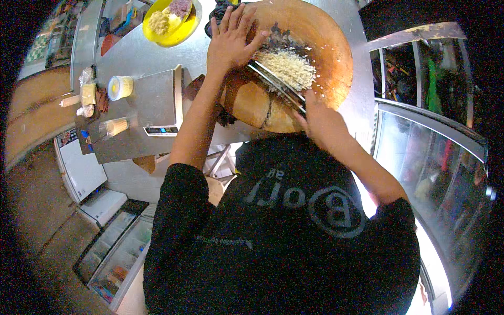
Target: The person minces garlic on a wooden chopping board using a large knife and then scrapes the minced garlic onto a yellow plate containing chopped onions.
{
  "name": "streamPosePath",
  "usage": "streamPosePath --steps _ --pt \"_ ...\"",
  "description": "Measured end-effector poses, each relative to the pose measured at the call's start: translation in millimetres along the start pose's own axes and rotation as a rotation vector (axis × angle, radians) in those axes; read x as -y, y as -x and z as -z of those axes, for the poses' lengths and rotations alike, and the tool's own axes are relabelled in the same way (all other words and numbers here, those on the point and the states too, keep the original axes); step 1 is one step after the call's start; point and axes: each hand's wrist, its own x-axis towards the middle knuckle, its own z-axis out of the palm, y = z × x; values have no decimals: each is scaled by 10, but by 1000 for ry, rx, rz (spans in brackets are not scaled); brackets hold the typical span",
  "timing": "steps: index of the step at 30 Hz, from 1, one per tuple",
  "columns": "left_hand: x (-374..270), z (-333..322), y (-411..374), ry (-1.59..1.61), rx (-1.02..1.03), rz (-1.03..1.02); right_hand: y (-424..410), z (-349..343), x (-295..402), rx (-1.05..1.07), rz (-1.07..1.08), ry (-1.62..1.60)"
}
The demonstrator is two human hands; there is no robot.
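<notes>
My right hand (321,120) grips a knife (281,86) by its handle end, the blade slanting up and left over the wooden chopping block (334,59). Against the blade's far side lies a heap of finely chopped pale food (289,69), with stray bits scattered to its right. My left hand (232,41) is palm down at the block's left side, fingers spread, its wrist close to the blade's tip. I cannot tell whether it touches the blade. Just beyond its fingers is a bunched black cloth or bag (220,12), partly hidden by the hand.
A yellow plate (171,39) holding minced foods stands at the far left of the steel table (145,63). Nearer are a digital scale (159,102), a lidded tub (121,87) and a cup of toothpicks (116,126). A glass-fronted cabinet (429,157) stands at right.
</notes>
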Motion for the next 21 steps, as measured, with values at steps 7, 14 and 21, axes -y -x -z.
streamPosePath --steps 7,14,21 --pt "46 -27 16 54 -49 88 -148 -90 -185 -57 -15 172" --pt "23 -82 13 -1 -59 163 -255 196 -357 -37 9 226" --pt "54 -247 -102 -76 -85 198 -510 440 -587 -30 99 288"
